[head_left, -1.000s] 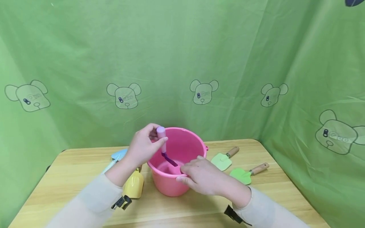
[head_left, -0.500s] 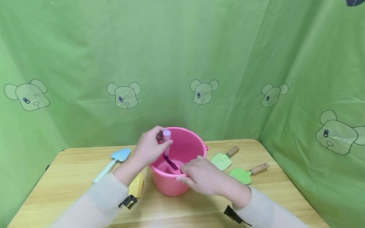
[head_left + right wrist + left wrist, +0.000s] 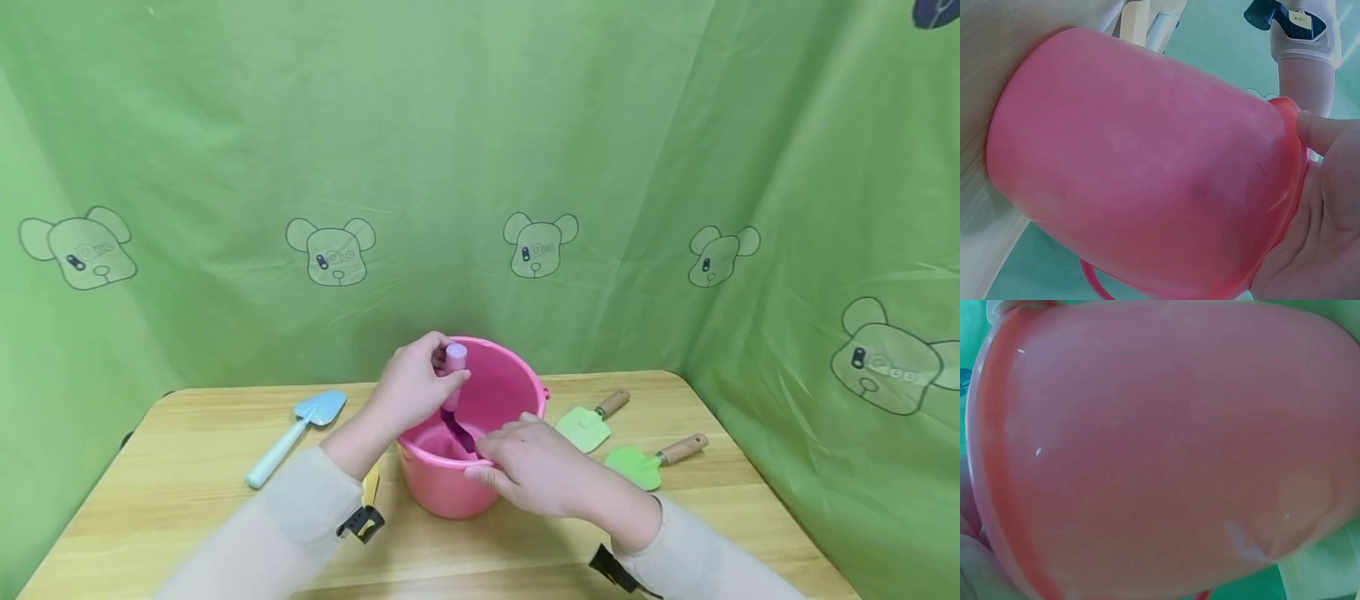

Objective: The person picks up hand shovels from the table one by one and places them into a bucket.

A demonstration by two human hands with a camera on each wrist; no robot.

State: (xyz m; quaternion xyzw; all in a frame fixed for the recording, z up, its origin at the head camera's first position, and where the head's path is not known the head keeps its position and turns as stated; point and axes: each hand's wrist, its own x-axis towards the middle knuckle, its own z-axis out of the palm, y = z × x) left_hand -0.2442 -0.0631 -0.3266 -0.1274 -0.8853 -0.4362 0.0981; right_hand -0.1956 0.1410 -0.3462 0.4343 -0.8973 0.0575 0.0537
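A pink bucket (image 3: 450,492) stands upright on the table. My left hand (image 3: 416,385) pinches the lilac handle of a small garden tool (image 3: 455,358) between thumb and fingers, holding it upright inside the bucket's mouth. Its dark purple bent neck points down; its lower end is hidden behind my right hand and the bucket. My right hand (image 3: 536,467) grips the near right rim, thumb outside and fingers over the edge. In the left wrist view the bucket wall (image 3: 1166,450) fills the picture. The right wrist view shows the bucket's side (image 3: 1147,162) beside my right palm (image 3: 1322,219).
A blue trowel (image 3: 321,407) lies left on the wooden table (image 3: 180,467). A yellow scoop (image 3: 371,483) is mostly hidden under my left forearm. Right of the bucket lie a pale green shovel (image 3: 583,428) and a bright green shovel (image 3: 634,465). A green curtain (image 3: 450,150) surrounds the table.
My left hand has moved right and slightly down with the lilac-handled tool, uncovering the blue trowel and covering more of the yellow scoop. My right hand stays on the rim.
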